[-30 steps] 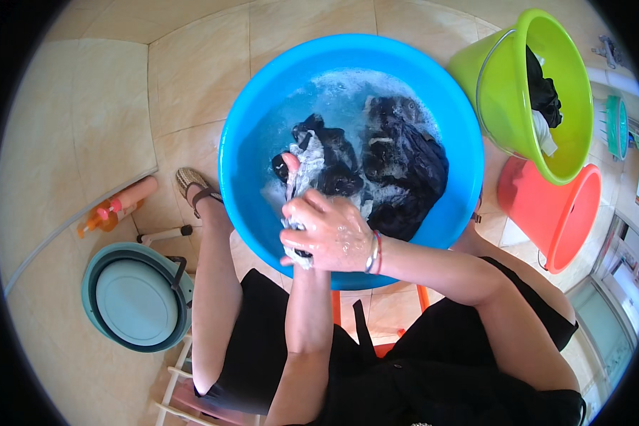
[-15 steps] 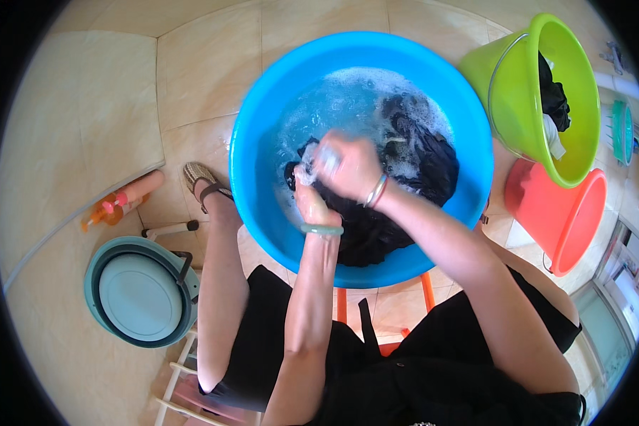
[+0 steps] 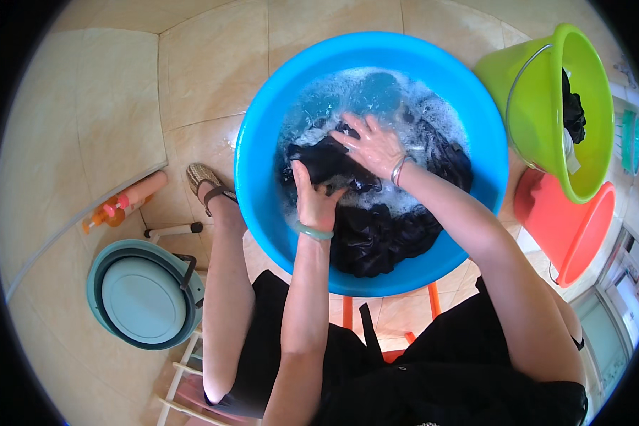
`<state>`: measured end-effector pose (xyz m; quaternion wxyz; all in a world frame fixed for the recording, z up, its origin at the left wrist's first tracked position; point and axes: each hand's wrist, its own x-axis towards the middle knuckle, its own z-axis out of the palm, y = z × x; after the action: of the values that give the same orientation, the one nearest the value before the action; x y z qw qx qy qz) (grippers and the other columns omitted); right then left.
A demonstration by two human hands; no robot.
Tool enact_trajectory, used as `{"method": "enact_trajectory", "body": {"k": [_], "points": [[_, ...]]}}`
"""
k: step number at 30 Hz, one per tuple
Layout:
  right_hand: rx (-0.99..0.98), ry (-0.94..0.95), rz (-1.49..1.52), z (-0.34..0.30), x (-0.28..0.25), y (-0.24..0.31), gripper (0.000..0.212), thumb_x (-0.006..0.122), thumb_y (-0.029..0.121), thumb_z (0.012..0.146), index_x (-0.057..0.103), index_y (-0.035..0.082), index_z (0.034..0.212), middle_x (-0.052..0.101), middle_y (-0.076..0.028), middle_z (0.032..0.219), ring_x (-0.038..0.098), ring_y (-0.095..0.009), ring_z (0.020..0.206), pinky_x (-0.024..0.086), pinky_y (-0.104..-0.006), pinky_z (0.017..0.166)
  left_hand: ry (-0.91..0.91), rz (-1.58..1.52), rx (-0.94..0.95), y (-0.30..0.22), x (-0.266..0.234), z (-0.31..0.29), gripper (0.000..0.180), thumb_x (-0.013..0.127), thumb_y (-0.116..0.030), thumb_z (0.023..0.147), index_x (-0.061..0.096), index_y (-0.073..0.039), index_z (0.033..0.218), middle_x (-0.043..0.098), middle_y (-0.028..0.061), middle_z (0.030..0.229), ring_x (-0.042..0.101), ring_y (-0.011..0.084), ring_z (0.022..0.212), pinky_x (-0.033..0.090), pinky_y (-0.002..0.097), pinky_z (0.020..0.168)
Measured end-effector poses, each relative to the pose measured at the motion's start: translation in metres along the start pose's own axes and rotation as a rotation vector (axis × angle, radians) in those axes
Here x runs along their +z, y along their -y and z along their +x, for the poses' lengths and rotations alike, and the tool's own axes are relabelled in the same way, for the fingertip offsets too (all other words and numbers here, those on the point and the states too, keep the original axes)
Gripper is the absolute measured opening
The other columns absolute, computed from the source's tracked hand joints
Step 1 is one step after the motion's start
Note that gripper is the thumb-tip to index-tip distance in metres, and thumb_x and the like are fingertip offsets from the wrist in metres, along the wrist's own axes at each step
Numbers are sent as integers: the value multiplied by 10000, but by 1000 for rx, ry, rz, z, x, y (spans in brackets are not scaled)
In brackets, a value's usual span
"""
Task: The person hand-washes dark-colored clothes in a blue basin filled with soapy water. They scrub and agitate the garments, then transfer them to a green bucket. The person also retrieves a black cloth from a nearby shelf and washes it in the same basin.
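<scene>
A large blue basin (image 3: pixel 263 92) holds sudsy water and soaked black clothes. My left hand (image 3: pixel 315 207), with a green bangle at its wrist, grips the near left part of a bunched black garment (image 3: pixel 323 157). Its thumb points up along the cloth; the other fingers are partly hidden by fabric. My right hand (image 3: pixel 373 150), wearing bracelets, lies palm down on the same garment with its fingers spread. Closer to me, more wet black clothing (image 3: pixel 383 238) is heaped against the basin wall, and another dark piece (image 3: pixel 444 156) floats in the foam at the right.
To the right stand a lime green bucket (image 3: pixel 508 89) with black and white cloth inside and a coral red bucket (image 3: pixel 564 227). A grey-green folding tub (image 3: pixel 96 291) and bottles (image 3: pixel 124 202) are on the left. An orange-legged stool (image 3: pixel 434 298) shows below the basin.
My right hand, which was a blurred closed shape above my left, has opened and spread onto the black garment. My left hand has lowered slightly, and the view has shifted a little.
</scene>
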<state>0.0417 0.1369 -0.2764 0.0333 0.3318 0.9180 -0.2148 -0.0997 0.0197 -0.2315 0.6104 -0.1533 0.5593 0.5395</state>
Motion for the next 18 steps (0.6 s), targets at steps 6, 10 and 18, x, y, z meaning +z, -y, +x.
{"method": "enact_trajectory", "body": {"k": [6,10,18], "points": [[563,-211,501,21,-12,8,405,681,295,848,596,95,1190,579,-183,1126,620,-361,952,519,-423,807,73,94,30,-6,30,-1,906,514,-686,873,258,-73,1490,331,145,1493,302,340,1393,297,579,1092],[16,-252,751,-30,-70,72,300,750,333,775,646,100,933,541,-97,988,588,-303,862,498,-397,723,442,-173,83,-17,26,2,622,468,-558,963,511,-59,1332,589,102,1271,586,238,1117,474,410,964],[-276,-374,399,-85,-126,129,315,752,435,658,653,159,772,548,-14,1144,481,-235,1073,408,-427,742,580,-378,41,4,23,-26,411,485,-343,988,495,-121,1333,581,103,1223,607,233,1052,507,390,899]]}}
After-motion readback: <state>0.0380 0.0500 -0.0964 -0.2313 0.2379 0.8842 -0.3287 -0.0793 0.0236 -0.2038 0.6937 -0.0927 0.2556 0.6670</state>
